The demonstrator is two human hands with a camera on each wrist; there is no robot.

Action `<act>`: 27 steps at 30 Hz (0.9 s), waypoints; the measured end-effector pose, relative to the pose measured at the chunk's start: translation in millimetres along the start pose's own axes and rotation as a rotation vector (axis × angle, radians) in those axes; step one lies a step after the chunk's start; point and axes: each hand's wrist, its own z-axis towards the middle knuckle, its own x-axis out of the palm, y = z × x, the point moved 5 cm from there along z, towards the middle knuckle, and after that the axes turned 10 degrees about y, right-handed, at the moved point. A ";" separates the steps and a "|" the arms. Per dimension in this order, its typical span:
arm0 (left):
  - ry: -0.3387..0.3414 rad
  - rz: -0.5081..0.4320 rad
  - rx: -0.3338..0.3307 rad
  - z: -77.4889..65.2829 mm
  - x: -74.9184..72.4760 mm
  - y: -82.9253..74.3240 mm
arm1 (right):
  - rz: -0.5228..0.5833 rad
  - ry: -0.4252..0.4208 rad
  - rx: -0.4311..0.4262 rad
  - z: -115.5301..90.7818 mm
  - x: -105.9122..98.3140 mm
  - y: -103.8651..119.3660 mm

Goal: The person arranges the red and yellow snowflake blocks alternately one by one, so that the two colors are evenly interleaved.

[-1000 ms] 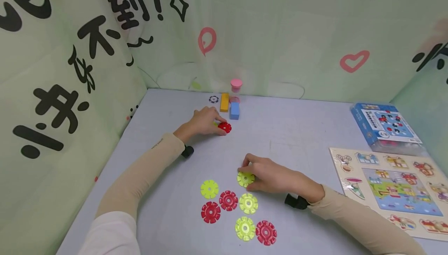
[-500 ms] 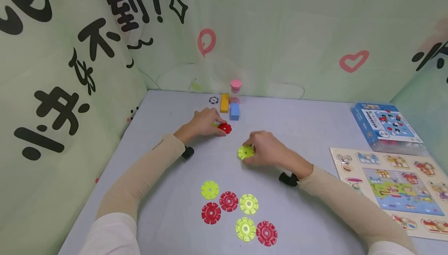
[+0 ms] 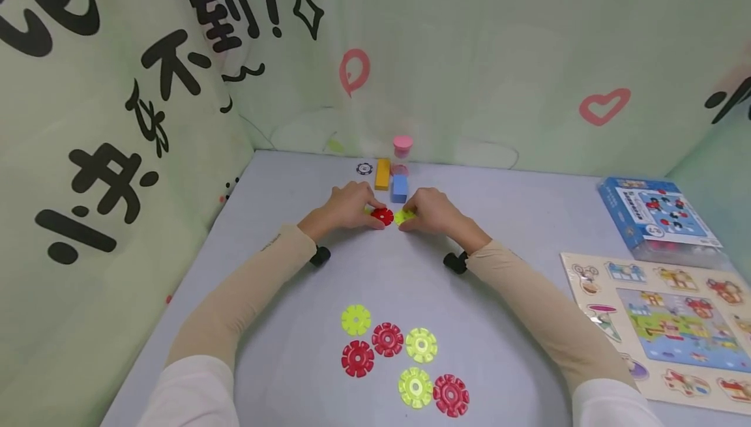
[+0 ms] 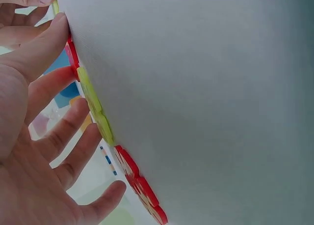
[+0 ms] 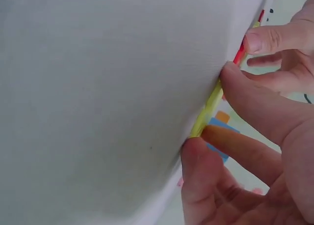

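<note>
Both arms (image 3: 235, 306) reach toward the far edge of the counter (image 3: 499, 218), angled inward. Left hand (image 3: 346, 206) pinches a red, round, notched plastic disc (image 3: 384, 216), outer fingers (image 4: 81, 154) spread; right hand (image 3: 435, 212) pinches a yellow-green, round, notched plastic disc (image 5: 209, 108) just beside it, both near that edge.

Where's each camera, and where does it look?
Head: on the head, facing forward and down at the table; left hand, right hand, sleeves show.
Left wrist: on that wrist, facing low across the table; left hand, some right hand.
Right wrist: likewise on its wrist; right hand, some left hand.
Both wrist views share the red disc.
</note>
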 end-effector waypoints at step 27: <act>-0.049 0.087 0.254 8.5 1.4 -45.9 | -0.147 0.176 -0.445 -142.1 77.2 93.9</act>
